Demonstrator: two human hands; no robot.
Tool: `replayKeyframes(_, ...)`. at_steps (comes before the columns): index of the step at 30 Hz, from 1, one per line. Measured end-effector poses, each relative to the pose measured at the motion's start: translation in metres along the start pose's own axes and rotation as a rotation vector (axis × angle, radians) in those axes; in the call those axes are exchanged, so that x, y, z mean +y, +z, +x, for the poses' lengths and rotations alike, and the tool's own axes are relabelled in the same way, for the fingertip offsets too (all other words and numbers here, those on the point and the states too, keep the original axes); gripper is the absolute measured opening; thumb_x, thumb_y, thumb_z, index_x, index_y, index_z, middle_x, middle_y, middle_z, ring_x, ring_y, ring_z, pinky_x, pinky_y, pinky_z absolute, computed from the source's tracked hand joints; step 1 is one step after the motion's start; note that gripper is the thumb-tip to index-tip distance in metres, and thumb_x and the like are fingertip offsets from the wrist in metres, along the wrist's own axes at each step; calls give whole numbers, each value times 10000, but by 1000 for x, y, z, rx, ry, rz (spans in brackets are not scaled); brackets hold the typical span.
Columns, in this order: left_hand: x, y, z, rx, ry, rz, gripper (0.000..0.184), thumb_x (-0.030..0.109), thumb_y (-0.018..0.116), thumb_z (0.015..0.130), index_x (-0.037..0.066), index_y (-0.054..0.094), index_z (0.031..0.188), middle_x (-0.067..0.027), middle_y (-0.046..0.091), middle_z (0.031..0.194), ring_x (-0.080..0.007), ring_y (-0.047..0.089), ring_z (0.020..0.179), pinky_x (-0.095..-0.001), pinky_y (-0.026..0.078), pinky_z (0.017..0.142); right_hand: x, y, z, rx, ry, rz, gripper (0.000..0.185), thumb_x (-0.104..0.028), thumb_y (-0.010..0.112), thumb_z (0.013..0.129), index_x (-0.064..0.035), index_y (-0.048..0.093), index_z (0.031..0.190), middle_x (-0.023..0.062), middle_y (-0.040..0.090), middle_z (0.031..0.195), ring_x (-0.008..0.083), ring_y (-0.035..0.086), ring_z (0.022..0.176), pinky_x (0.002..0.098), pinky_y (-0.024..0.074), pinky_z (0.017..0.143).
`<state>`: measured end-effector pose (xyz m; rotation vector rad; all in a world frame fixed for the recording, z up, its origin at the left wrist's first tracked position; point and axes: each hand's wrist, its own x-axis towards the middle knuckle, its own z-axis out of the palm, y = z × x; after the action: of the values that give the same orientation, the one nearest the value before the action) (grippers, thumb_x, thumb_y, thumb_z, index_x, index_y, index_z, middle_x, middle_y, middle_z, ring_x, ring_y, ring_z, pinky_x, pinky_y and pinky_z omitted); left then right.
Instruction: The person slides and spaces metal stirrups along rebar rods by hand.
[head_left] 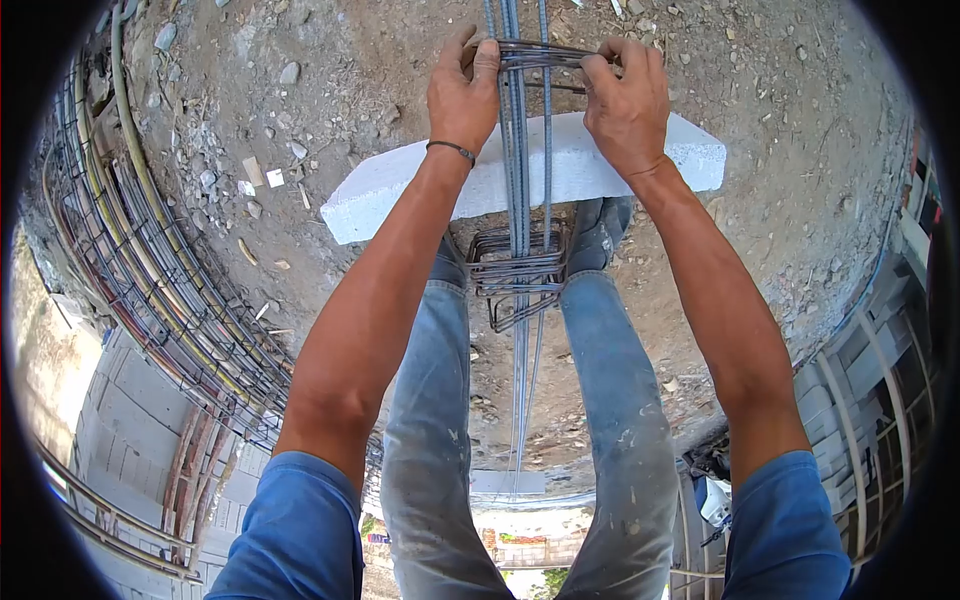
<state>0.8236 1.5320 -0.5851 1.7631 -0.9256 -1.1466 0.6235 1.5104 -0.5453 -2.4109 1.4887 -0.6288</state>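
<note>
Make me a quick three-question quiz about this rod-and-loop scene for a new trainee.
1. True or false: the long grey ribbed steel rods cross over the white rectangular block.
2. How many sets of thin, dark, bent-metal loops are the left hand and right hand gripping?
3. Where is the other loop set? A) On top of the block; B) between the blue-jeaned lower legs; C) in the left hand.

Key: 1. True. 2. One, shared by both hands. 3. B.

My single head-worn view looks forward and steeply down at the ground (330,95), with the left hand (466,95) and right hand (630,108) near, toward its top edge.
</note>
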Motion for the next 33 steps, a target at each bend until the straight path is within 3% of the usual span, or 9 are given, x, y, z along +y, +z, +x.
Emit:
replayKeyframes(3,2,-1,4,-123,30,-3,536,368,584,1048,-53,554,1378,-216,707,1156,-264,688,1057,-356,529,946,6,9,6,30,-49,-84,270,34,669,787,-48,590,1031,126,599,1150,407,588,1070,467,510,845)
replayKeyframes(5,-2,-3,8,-177,-64,-45,448,354,512,1095,-6,614,1343,-62,685,1106,-125,582,976,-293,498,889,7,12,6,-11,33,195,317,-3,698,788,-43,576,1078,131,602,1212,383,585,1083,483,494,888)
replayKeyframes(9,-9,-5,14,-227,-32,-27,448,357,506,1097,3,603,1355,-48,674,1093,-121,579,962,-294,497,881,18,18,14,24,43,180,406,-59,735,779,-42,558,1144,147,613,1224,371,603,1060,495,485,913)
replayKeyframes(12,-8,-4,13,-242,-44,-66,475,367,500,1099,-4,574,1387,-49,668,1091,-121,575,978,-297,498,888,18,19,24,-256,-55,-3,402,-124,761,778,-52,623,1149,155,669,1103,366,628,1032,503,469,939)
replayKeyframes(14,-6,-4,12,-213,-31,-14,514,379,498,1098,-14,531,1428,-58,660,1103,-129,578,1012,-304,496,910,17,21,33,-441,157,8,328,-152,773,778,-80,698,1088,132,712,974,345,639,1033,490,464,948)
replayKeyframes(18,-9,-4,7,-210,-5,-30,551,406,493,1096,2,492,1471,-74,634,1187,-143,576,1067,-312,493,954,27,33,30,-241,65,87,239,-181,784,772,-92,734,989,106,728,917,320,645,1030,485,457,950)
replayKeyframes(20,-9,-3,6,-221,-82,-233,732,446,587,1036,-97,395,1488,-246,625,1280,-276,608,1216,-354,474,1042,25,25,27,-258,-6,87,286,-194,789,773,-95,710,1029,99,736,988,312,646,1027,487,455,957)
replayKeyframes(23,0,-3,-8,-197,21,-111,984,540,705,937,-122,276,1525,-277,593,1306,-287,594,1242,-363,478,1046,11,10,27,-250,-72,23,300,-170,756,794,-99,685,1077,92,727,985,299,655,1018,480,477,927)
replayKeyframes(33,4,5,-8,-79,-110,-371,1001,402,875,830,-85,316,1502,-163,614,1236,-205,611,1115,-322,516,941,-47,-9,32,-264,-45,-108,210,-44,644,839,-19,618,1046,173,674,960,351,678,955,463,525,846)
